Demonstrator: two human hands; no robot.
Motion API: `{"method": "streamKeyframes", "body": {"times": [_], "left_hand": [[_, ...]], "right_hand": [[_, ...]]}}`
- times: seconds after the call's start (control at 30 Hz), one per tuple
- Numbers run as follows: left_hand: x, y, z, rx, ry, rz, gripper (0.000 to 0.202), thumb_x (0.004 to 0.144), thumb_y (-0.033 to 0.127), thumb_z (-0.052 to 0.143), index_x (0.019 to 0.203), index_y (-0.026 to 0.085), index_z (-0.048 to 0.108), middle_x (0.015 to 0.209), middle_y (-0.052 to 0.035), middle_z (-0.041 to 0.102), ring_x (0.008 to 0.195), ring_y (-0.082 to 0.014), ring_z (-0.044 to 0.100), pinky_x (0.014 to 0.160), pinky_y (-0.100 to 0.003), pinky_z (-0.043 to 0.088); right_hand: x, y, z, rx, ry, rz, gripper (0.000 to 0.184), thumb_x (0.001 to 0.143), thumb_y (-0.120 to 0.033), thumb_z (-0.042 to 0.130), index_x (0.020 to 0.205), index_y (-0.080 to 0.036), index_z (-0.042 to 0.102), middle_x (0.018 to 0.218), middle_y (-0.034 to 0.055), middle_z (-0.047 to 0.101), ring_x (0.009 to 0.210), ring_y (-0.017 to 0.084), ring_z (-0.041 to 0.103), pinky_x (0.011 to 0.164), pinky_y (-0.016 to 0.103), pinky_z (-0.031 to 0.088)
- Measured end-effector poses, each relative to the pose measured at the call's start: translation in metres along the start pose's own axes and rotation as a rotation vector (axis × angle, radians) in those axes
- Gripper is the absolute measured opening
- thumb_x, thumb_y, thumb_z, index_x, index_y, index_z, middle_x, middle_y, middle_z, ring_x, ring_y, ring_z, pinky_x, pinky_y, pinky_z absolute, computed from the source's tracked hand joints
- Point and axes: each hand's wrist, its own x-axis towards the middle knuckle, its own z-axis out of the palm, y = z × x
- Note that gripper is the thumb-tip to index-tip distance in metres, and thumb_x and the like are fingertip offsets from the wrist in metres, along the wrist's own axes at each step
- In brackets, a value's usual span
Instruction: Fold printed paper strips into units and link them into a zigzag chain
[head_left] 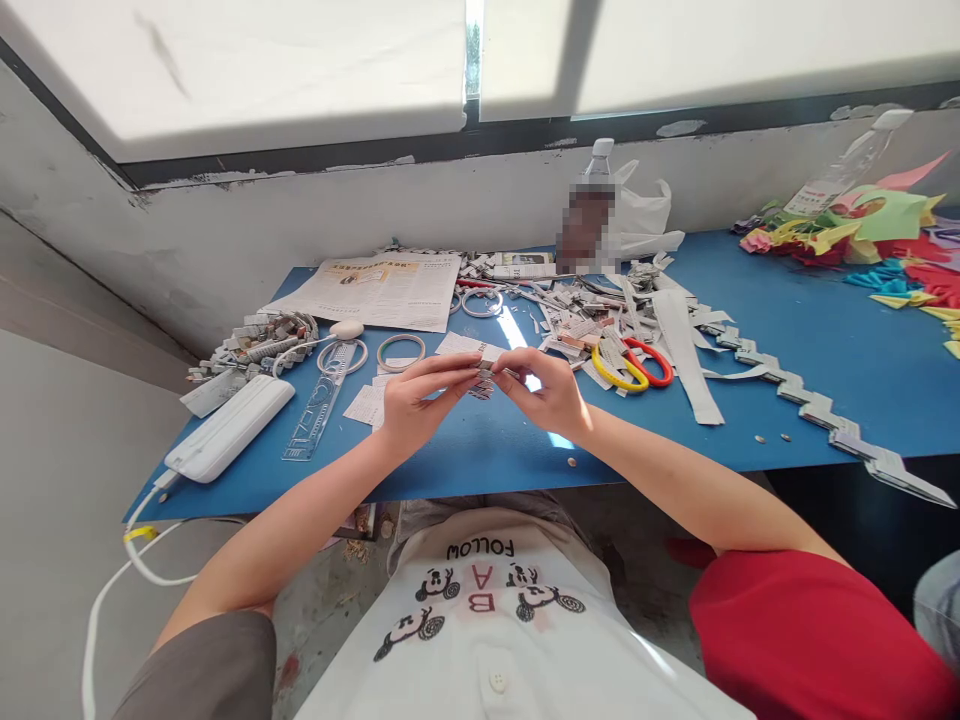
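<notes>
Over the front part of the blue table, my left hand and my right hand meet fingertip to fingertip. Between them they pinch a small piece of folded newspaper, partly hidden by the fingers. Both hands are closed on it. Behind the hands lies a flat newspaper slip. More cut slips rest just left of my left hand. To the right of my right hand are scissors with one yellow and one red handle, their blades hidden among paper scraps.
On the blue table lie a white power strip, a clear ruler, tape rolls and a newspaper sheet. A folded-paper chain runs to the right edge. Bottles and coloured paper stand behind.
</notes>
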Motion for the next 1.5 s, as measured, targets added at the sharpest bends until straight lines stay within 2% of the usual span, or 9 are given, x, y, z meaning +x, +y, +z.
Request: {"method": "streamKeyframes", "body": {"times": [0.3,0.47,0.6,0.77,0.87,1.13,1.5], "left_hand": [[-0.001,-0.002,0.002,-0.014,-0.034,0.038,0.016,0.083,0.017,0.068,0.093,0.027,0.075,0.105,-0.0007,0.074,0.087,-0.0176,0.072,0.079,-0.032,0.061],[-0.001,-0.001,0.002,0.023,-0.043,-0.009,0.011,0.085,0.022,0.067,0.091,0.026,0.075,0.105,-0.0016,0.074,0.087,-0.0177,0.071,0.08,-0.032,0.061],[0.0,-0.002,0.001,0.019,-0.019,0.035,0.016,0.083,0.017,0.068,0.095,0.026,0.074,0.109,-0.0022,0.073,0.092,-0.0177,0.071,0.083,-0.032,0.06],[-0.002,-0.007,0.001,-0.042,-0.039,0.102,0.026,0.084,0.012,0.066,0.105,0.027,0.073,0.122,-0.0037,0.068,0.103,-0.0199,0.069,0.088,-0.034,0.061],[-0.004,-0.009,0.0,-0.05,-0.054,0.118,0.033,0.085,0.01,0.064,0.112,0.029,0.07,0.126,-0.0037,0.065,0.106,-0.0212,0.068,0.09,-0.034,0.061],[-0.005,-0.008,-0.003,-0.112,-0.085,0.151,0.043,0.085,0.005,0.062,0.118,0.032,0.068,0.127,-0.0028,0.064,0.102,-0.0212,0.07,0.087,-0.03,0.061],[-0.004,-0.006,-0.003,-0.096,-0.103,0.15,0.035,0.084,0.007,0.064,0.111,0.028,0.071,0.121,-0.0042,0.068,0.096,-0.0192,0.072,0.083,-0.029,0.062]], "right_hand": [[-0.001,-0.002,0.002,-0.032,-0.006,0.007,0.007,0.085,-0.023,0.056,0.09,-0.022,0.06,0.064,-0.0016,0.06,0.051,0.011,0.048,0.052,0.026,0.041],[0.0,-0.003,0.001,-0.052,0.002,-0.011,0.008,0.085,-0.022,0.054,0.091,-0.022,0.059,0.066,-0.001,0.062,0.05,0.01,0.048,0.052,0.025,0.041],[-0.001,0.001,0.0,-0.067,0.029,-0.078,0.008,0.087,-0.021,0.053,0.093,-0.022,0.058,0.066,-0.0014,0.062,0.048,0.009,0.047,0.051,0.025,0.041],[-0.002,0.005,0.001,-0.064,0.089,-0.231,0.008,0.088,-0.019,0.054,0.095,-0.022,0.057,0.069,-0.0017,0.065,0.046,0.007,0.047,0.047,0.022,0.04],[-0.002,0.005,0.002,-0.07,0.099,-0.269,0.009,0.089,-0.018,0.054,0.096,-0.022,0.056,0.073,-0.0006,0.066,0.046,0.007,0.047,0.047,0.022,0.04],[-0.004,0.006,0.003,-0.057,0.088,-0.255,0.012,0.089,-0.016,0.055,0.098,-0.024,0.055,0.075,-0.0003,0.066,0.047,0.008,0.047,0.049,0.023,0.041],[-0.006,0.007,0.003,-0.061,0.075,-0.265,0.013,0.09,-0.016,0.053,0.1,-0.024,0.053,0.075,0.0001,0.064,0.047,0.008,0.045,0.048,0.023,0.039]]}}
